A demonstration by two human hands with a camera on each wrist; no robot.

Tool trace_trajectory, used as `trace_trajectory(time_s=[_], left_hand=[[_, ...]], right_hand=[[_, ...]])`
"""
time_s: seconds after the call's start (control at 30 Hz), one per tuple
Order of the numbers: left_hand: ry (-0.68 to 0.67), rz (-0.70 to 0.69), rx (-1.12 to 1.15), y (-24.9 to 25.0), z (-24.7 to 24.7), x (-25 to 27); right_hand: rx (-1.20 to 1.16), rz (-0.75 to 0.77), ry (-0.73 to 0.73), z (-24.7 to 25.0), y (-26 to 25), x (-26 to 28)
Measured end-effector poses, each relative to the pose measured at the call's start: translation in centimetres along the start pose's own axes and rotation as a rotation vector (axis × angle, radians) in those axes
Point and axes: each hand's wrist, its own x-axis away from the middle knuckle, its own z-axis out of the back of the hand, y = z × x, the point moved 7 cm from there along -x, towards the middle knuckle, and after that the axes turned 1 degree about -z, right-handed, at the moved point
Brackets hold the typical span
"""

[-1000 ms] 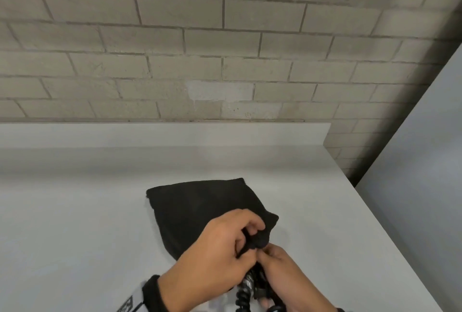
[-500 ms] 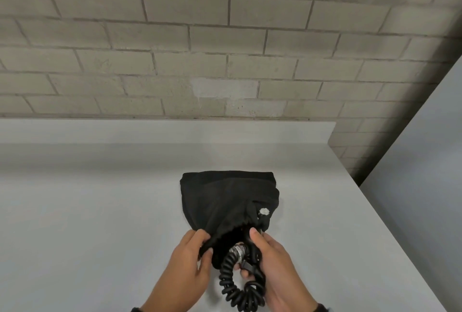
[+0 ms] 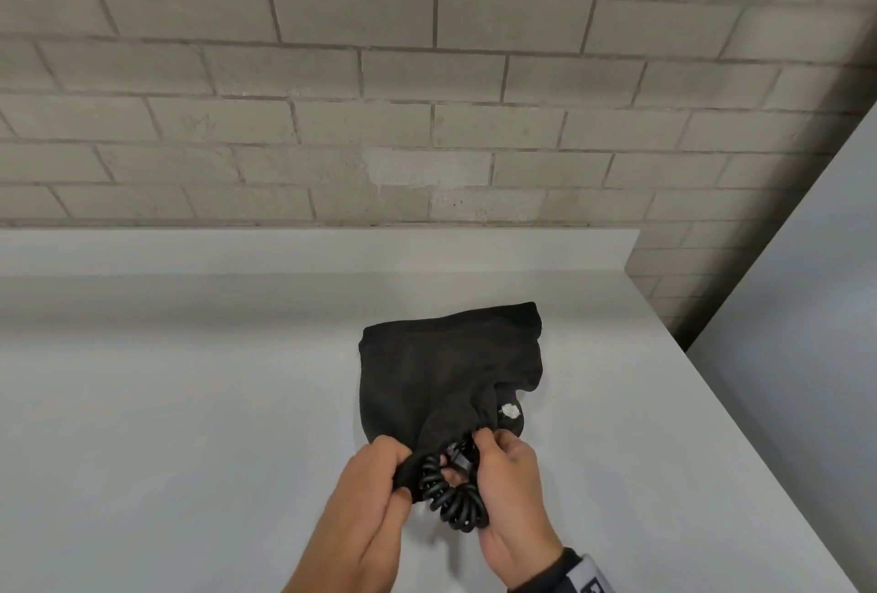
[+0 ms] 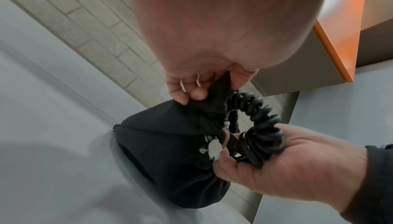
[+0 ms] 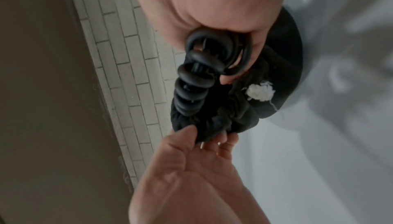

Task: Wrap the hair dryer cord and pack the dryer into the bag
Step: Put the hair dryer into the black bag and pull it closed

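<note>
Black cloth made up the bag (image 3: 446,369), which lay on the white table (image 3: 166,402) a little right of the middle of the head view. The fat end of the bag pointed up toward the brick wall (image 3: 427,94). The open end pointed down toward the person.

The left hand (image 3: 379,474) came up from the bottom of the frame, with its back facing up. Its fingers (image 4: 191,91) and thumb were curled, and they pinched the bunched cloth at the mouth of the bag.

The right hand (image 3: 510,483) came in from the lower right, with a dark sleeve (image 3: 569,566) at the wrist. It was curled around the curly black cord (image 3: 455,497). The loops of the cord sat in its palm, as the left wrist view showed. Its fingertips (image 3: 484,443) reached up to the mouth of the bag.

The cord ran from that hand into the mouth of the bag, between the two hands. The hair dryer itself could not be seen. The bag looked full and lumpy.

A small white fluffy bit (image 3: 511,411) stuck to the bag, just above the right hand.

In the left wrist view, an orange board (image 4: 340,25) showed at the upper right.
</note>
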Motion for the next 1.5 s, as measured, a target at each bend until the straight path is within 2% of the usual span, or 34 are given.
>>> trace_trajectory(time_s=[0.17, 0.27, 0.4, 0.53, 0.67, 0.73, 0.8, 0.93, 1.0, 1.07, 1.2, 1.3, 1.33, 1.4, 1.5], left_hand=[[-0.069, -0.072, -0.139, 0.5, -0.6, -0.3], [-0.066, 0.013, -0.197, 0.6, -0.9, -0.6], [0.049, -0.019, -0.101, 0.5, -0.4, -0.7], [0.163, -0.104, -0.175, 0.5, 0.0, -1.1], [0.226, -0.107, -0.215, 0.0, 0.2, -1.2], [0.246, -0.075, -0.206, -0.5, 0.2, -1.2], [0.247, 0.014, -0.151, -1.4, 0.3, -1.3], [0.134, 0.118, -0.170, -2.9, -0.2, -1.6], [0.111, 0.201, -0.148, -3.2, 0.1, -1.7], [0.119, 0.225, -0.102, -2.9, 0.5, -1.7], [0.073, 0.098, -0.068, -0.8, 0.4, -1.9], [-0.135, -0.098, -0.067, 2.1, -2.1, -1.9], [-0.217, -0.122, -0.074, 2.7, -3.1, -1.7], [-0.301, -0.108, -0.098, 2.7, -3.9, -1.5], [-0.358, -0.082, -0.062, 2.1, -3.7, -1.7]], right_hand=[[-0.013, 0.000, 0.061, 0.3, 0.6, -0.2], [-0.033, -0.017, 0.058, 0.5, 0.9, -0.3], [-0.057, -0.024, -0.017, 0.4, 1.2, -0.4], [-0.172, -0.022, -0.114, 0.1, 1.7, -0.4], [-0.110, 0.050, -0.272, 0.1, 2.2, -0.8], [-0.047, 0.086, -0.326, 0.2, 2.4, -0.9], [0.015, 0.121, -0.356, 0.3, 2.5, -0.8], [0.082, 0.161, -0.374, 1.0, 2.8, -1.0], [0.086, 0.173, -0.386, 1.2, 2.7, -0.9], [0.093, 0.183, -0.396, 1.5, 2.6, -0.8], [0.149, 0.236, -0.330, 1.5, 2.0, -0.7], [0.271, 0.305, -0.219, 1.0, 1.4, -0.6], [0.296, 0.337, -0.186, 1.0, 1.4, -0.8], [0.467, 0.346, -0.102, 0.8, 1.6, -1.2], [0.668, 0.282, -0.102, -0.2, 3.4, -1.6]])
